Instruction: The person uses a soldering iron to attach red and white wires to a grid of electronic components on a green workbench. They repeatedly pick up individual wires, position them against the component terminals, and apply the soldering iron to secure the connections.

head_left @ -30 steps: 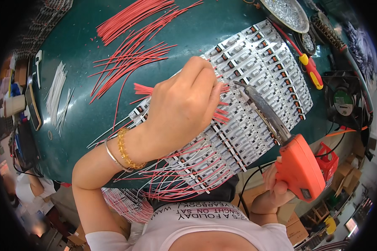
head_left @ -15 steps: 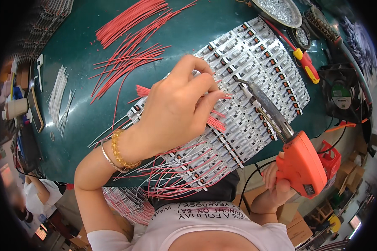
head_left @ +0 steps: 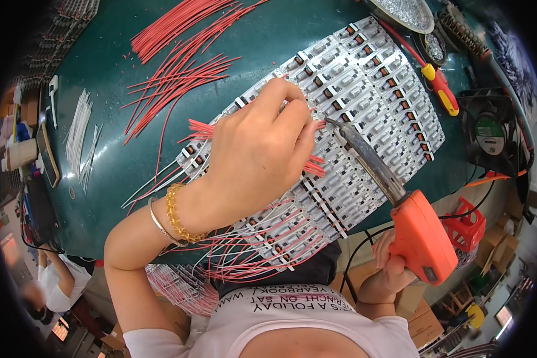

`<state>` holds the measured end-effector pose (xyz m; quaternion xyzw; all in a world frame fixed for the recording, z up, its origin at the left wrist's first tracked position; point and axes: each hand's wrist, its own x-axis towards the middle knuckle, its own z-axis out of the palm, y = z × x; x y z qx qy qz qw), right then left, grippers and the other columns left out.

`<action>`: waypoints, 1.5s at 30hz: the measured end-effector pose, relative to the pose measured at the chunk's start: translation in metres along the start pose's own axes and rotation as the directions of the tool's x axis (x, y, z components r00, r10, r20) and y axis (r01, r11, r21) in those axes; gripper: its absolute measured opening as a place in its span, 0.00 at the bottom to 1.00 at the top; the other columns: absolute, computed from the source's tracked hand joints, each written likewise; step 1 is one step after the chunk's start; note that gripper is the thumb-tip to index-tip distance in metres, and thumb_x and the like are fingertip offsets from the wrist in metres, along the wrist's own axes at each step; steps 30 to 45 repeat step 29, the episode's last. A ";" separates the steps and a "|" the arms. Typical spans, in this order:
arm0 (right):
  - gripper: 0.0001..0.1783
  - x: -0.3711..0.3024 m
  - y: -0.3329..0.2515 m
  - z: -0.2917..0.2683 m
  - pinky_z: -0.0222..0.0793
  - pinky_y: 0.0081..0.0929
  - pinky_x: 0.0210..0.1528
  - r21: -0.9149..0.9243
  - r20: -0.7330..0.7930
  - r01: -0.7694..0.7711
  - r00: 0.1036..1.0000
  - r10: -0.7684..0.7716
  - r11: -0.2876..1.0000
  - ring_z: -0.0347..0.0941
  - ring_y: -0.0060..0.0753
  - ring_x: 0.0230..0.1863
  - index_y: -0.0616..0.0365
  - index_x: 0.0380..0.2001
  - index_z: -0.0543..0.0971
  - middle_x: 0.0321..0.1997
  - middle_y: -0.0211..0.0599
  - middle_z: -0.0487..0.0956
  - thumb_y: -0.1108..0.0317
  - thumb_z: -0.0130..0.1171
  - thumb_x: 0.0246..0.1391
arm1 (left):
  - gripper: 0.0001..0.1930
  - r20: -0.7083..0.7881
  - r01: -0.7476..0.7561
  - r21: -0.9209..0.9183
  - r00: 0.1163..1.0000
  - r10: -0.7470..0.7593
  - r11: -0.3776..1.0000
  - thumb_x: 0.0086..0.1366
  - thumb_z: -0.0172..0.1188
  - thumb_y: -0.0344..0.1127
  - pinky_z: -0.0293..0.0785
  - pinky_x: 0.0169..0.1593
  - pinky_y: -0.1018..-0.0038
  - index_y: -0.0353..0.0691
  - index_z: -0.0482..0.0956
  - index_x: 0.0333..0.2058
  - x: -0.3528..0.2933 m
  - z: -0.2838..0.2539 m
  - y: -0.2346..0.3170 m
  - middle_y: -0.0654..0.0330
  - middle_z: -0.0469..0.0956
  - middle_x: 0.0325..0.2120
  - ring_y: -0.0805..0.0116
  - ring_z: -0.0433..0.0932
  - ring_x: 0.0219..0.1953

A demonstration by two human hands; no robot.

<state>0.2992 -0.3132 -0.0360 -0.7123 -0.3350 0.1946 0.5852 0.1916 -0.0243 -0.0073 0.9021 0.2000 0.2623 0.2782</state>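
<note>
Left hand (head_left: 259,158) lies palm down on the panel of white circuit strips (head_left: 364,89), its grip pinched together on a bunch of short red wires (head_left: 198,128). Cut ends fan out on both sides of the grip, toward the wrist side and toward the fingertip side. The fingertips press at the panel surface just beside the iron's tip, apparently to keep one wire end steady on its pad for soldering.

Right hand (head_left: 388,277) has its grip wrapped round the handle of an orange soldering iron (head_left: 420,235), pistol fashion. The metal barrel runs up and away from that grip, and its tip sits at the left fingertips, touching or nearly touching the panel; contact cannot be confirmed.

The panel lies on the green counter (head_left: 113,173). Strips on the near side of the left grip already carry red and white leads trailing toward the person's body. Beyond the left grip, loose red wires (head_left: 179,53) lie spread on the counter, and white wires (head_left: 77,128) lie well apart to the far left. A red-and-yellow screwdriver (head_left: 440,89) and a small fan (head_left: 489,134) rest beyond the panel's right end.

Compared with the earlier pictures, the left hand has shifted slightly along the strips, and the iron tip stands closer to the fingertips.
</note>
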 end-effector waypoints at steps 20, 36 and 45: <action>0.46 0.012 -0.031 0.011 0.60 0.19 0.15 0.202 0.029 -0.101 0.995 0.098 0.974 0.59 0.19 0.09 0.76 0.53 0.65 0.10 0.24 0.66 0.38 0.59 0.53 | 0.05 0.049 0.021 -0.104 0.999 -0.016 0.994 0.54 0.66 0.23 0.72 0.27 0.76 0.33 0.78 0.28 -0.003 -0.004 0.007 0.56 0.75 0.36 0.70 0.77 0.26; 0.47 0.003 -0.028 0.011 0.63 0.20 0.16 0.126 -0.027 -0.130 0.990 0.135 0.983 0.61 0.20 0.10 0.75 0.54 0.65 0.10 0.25 0.66 0.37 0.61 0.52 | 0.06 0.058 0.009 0.038 0.998 -0.011 0.999 0.52 0.68 0.26 0.72 0.26 0.75 0.37 0.78 0.27 -0.004 0.004 0.011 0.58 0.76 0.34 0.69 0.78 0.25; 0.47 0.003 -0.028 0.011 0.63 0.20 0.16 0.126 -0.027 -0.130 0.990 0.135 0.983 0.61 0.20 0.10 0.75 0.54 0.65 0.10 0.25 0.66 0.37 0.61 0.52 | 0.06 0.058 0.009 0.038 0.998 -0.011 0.999 0.52 0.68 0.26 0.72 0.26 0.75 0.37 0.78 0.27 -0.004 0.004 0.011 0.58 0.76 0.34 0.69 0.78 0.25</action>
